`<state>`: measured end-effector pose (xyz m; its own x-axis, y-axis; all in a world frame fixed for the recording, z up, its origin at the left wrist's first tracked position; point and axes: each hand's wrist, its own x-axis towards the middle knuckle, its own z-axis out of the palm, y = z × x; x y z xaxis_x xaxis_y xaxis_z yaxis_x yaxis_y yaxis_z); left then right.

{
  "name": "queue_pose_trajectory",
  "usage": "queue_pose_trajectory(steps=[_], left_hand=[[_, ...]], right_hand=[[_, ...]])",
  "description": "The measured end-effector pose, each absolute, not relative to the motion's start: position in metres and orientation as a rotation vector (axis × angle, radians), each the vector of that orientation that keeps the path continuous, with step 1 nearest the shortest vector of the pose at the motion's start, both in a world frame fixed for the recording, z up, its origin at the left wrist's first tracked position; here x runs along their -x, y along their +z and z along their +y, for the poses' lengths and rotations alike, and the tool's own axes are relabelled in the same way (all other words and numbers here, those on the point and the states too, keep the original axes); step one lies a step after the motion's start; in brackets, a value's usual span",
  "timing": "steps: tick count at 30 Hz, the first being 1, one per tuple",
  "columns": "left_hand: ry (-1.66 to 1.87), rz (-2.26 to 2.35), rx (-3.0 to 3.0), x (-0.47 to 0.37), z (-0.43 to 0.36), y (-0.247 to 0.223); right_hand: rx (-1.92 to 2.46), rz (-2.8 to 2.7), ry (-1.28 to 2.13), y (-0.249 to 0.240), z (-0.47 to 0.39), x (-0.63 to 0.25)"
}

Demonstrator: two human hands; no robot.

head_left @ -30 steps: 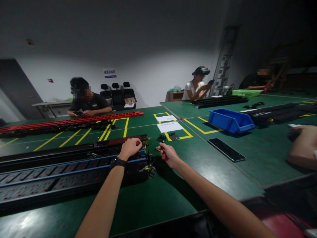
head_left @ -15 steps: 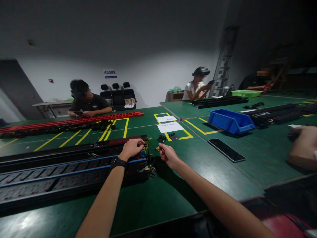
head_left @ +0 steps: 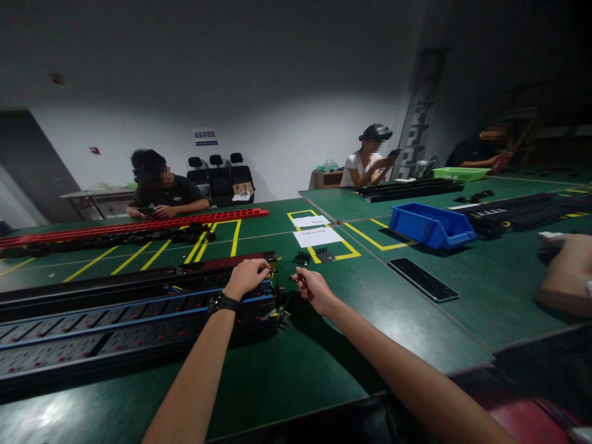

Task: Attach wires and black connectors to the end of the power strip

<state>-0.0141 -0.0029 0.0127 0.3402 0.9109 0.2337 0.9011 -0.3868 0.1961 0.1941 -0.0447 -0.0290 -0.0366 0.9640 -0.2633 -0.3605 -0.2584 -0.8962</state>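
Note:
Long black rails with blue edge strips [head_left: 185, 313] and rows of small red dots lie on the green table. Over their right end is my left hand [head_left: 248, 276], wearing a black watch, its fingers closed near the wire ends. Whatever it pinches there is too small to make out. Just to the right, apart from the rails, my right hand [head_left: 315, 290] is closed in a pinch, with a tiny dark tip showing at the fingertips. A small black end piece [head_left: 283, 319] with wires sticks out at the rails' near corner. Two black brackets [head_left: 324, 254] lie beyond my hands.
A blue bin [head_left: 431, 227] and a black phone [head_left: 422, 280] are at the right. White paper sheets [head_left: 317, 237] lie ahead. Red rails [head_left: 139, 226] run along the far left. Several people sit around the tables; another person's arm [head_left: 567, 274] reaches in at the right edge.

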Motion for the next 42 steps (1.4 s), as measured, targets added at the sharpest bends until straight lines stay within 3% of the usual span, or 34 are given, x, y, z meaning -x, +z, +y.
queue_pose_trajectory(steps=[18,28,42], left_hand=[[0.477,1.72,-2.503,0.017,-0.002,0.014],[0.476,1.728,-2.459,0.018,0.0,0.012],[0.499,1.708,-2.466,0.018,-0.001,0.011]], right_hand=[[1.126,-0.863,1.499,-0.036,-0.042,-0.195],[1.281,-1.773,0.752,-0.037,0.005,-0.188],[1.275,-1.749,1.0,-0.047,0.022,-0.166]])
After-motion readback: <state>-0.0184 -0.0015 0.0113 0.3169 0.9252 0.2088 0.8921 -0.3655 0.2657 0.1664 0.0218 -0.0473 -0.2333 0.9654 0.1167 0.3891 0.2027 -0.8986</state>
